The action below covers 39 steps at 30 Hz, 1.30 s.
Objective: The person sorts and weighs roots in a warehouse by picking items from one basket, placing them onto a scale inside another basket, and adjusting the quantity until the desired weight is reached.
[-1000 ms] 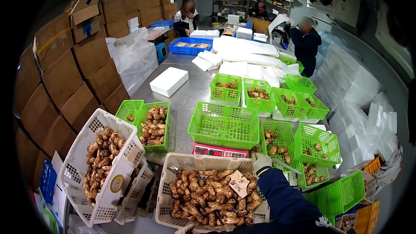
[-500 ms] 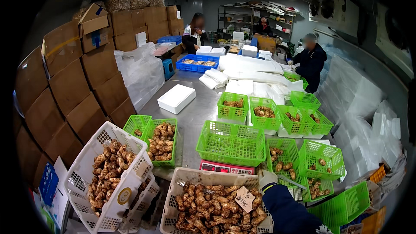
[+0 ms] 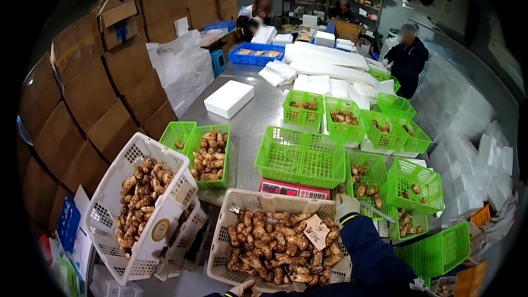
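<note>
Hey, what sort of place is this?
Probably a food sorting and packing room: white crates hold brown, mushroom-like produce, a red scale stands beside one, and cardboard boxes are stacked along the left.

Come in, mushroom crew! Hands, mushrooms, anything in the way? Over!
Left hand at front crate's near rim, right hand by its far right corner; grips unclear. Mushrooms heaped inside. Paper tag covering some.

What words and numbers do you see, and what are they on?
Torn tan cardboard tag on brown knobbly mushrooms: handwriting, not copied here.
Flat pink-red scale: red lit digits, not copied here.
Round yellow sticker on tilted white plastic crate: too small to read.
</note>
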Motion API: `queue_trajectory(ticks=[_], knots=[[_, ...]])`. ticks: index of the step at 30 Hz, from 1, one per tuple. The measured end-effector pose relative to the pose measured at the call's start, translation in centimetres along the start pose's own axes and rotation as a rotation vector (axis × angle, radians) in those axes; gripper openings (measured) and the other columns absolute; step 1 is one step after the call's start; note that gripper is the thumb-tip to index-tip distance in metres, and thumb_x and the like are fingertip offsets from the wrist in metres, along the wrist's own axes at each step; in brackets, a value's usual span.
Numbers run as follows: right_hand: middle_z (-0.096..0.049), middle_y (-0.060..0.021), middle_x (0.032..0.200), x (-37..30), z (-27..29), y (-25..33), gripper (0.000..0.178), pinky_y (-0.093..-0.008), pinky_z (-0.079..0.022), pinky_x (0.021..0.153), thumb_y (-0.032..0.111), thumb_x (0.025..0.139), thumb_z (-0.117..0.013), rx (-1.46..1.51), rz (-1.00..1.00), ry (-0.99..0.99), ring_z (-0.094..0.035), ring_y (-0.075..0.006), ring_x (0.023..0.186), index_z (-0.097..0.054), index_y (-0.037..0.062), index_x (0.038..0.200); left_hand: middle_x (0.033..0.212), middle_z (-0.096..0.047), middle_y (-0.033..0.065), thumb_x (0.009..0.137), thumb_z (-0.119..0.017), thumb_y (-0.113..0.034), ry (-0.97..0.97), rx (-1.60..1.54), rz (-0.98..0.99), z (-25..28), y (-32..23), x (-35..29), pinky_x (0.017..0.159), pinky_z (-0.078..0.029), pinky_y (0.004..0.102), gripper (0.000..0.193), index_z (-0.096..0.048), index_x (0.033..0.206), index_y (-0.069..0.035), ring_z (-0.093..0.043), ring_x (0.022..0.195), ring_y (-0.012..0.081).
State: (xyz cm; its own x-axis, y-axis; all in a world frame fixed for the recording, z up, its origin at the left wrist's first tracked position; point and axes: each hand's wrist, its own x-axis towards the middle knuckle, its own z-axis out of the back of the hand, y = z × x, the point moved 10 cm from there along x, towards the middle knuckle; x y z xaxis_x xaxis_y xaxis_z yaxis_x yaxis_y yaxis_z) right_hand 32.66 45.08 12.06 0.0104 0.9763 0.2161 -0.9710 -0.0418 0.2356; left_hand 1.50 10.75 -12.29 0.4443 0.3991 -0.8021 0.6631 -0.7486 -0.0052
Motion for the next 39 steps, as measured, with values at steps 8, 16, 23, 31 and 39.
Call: queue_trajectory(ticks=[8, 16, 23, 31, 39], knots=[[-0.064, -0.0211, 0.083, 0.7, -1.4, -1.2, 0.039, -0.0458, -0.047, 0.075, 0.036, 0.092, -0.043, 0.095, -0.051, 0.040, -0.061, -0.0380, 0.080, -0.067, 0.0059, 0.095, 0.086, -0.059, 0.0087, 0.091, -0.056, -0.019, -0.093, -0.039, -0.121, -2.9, 1.3, -7.7, 0.074, -0.053, 0.0340, 0.014, -0.056, 0.097, -0.006, -0.060, 0.075, 0.0221], [-0.066, -0.0200, 0.092, 0.1, -1.8, -1.3, 0.025, -0.0370, -0.051, 0.076, 0.022, 0.091, -0.052, 0.147, -0.002, -0.030, -0.064, -0.0327, 0.087, -0.065, 0.0033, 0.102, 0.092, -0.060, 0.0089, 0.086, -0.064, -0.019, -0.248, -0.072, -0.216, -3.6, 1.3, -10.0, 0.062, -0.056, 0.0354, 0.023, -0.055, 0.104, -0.006, -0.063, 0.074, 0.0262], [-0.065, -0.0153, 0.106, -5.0, 1.1, 15.6, 0.032, -0.0297, -0.051, 0.084, 0.005, 0.087, -0.057, 0.599, 0.506, 0.145, -0.063, -0.0201, 0.098, -0.057, 0.0020, 0.119, 0.092, -0.059, 0.0083, 0.086, -0.064, -0.019, -0.310, -0.021, -0.239, -5.2, 0.5, -11.7, 0.060, -0.057, 0.0339, 0.031, -0.050, 0.111, -0.007, -0.064, 0.072, 0.0240], [-0.062, -0.0217, 0.104, -10.9, -10.9, 27.0, 0.076, -0.0393, -0.050, 0.081, 0.041, 0.076, -0.068, 0.031, 0.437, 0.651, -0.061, -0.0340, 0.094, -0.037, 0.0043, 0.135, 0.097, -0.062, 0.0107, 0.086, -0.064, -0.020, -0.250, -0.037, -0.279, -4.3, 1.1, -10.9, 0.060, -0.058, 0.0351, 0.038, -0.047, 0.117, -0.005, -0.066, 0.075, 0.0244], [-0.049, -0.0130, 0.129, -11.0, -13.6, 22.1, 0.065, -0.0284, -0.041, 0.094, 0.014, 0.084, -0.062, 1.310, -0.034, 1.092, -0.051, -0.0163, 0.110, -0.029, -0.0058, 0.137, 0.094, -0.062, 0.0089, 0.087, -0.061, -0.024, -0.245, -0.014, -0.295, -5.0, 0.7, -11.0, 0.058, -0.057, 0.0311, 0.037, -0.050, 0.117, -0.006, -0.066, 0.072, 0.0217]])
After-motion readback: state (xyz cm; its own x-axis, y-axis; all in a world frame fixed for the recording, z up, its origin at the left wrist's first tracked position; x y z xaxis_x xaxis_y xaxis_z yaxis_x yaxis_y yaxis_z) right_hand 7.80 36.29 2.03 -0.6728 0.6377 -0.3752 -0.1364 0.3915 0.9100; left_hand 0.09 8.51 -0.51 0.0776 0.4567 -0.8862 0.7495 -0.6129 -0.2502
